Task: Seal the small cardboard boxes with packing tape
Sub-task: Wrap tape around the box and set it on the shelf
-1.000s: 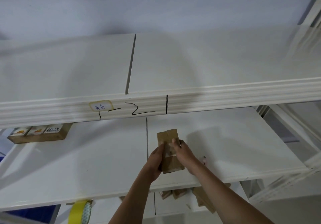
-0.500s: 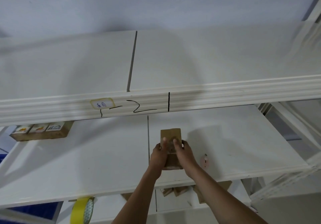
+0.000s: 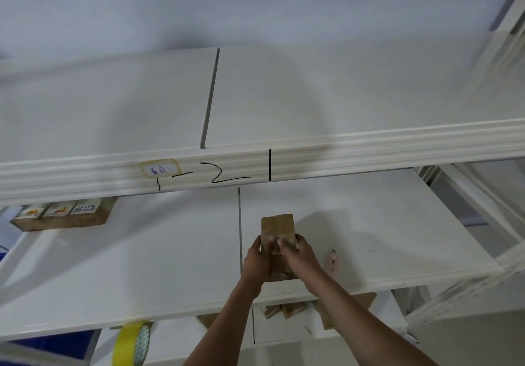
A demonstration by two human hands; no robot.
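Head view: both hands clamp one box (image 3: 277, 227) over the middle shelf (image 3: 170, 266). Left hand (image 3: 255, 263) grips its left side, right hand (image 3: 301, 257) its right, thumbs on top. Tape roll (image 3: 132, 344) lower left.

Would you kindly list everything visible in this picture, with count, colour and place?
small cardboard box: one, brown, held over the middle shelf.
middle shelf: one, white, centre.
upper shelf: one, white, black marks and a label on its front edge.
labelled boxes: a row, brown with white labels, far left of middle shelf.
tape roll: one, yellow, lower left.
more cardboard boxes: several, brown, lower shelf.
pink item: one, on middle shelf, right of hands.
left hand: grips the box.
right hand: grips the box.
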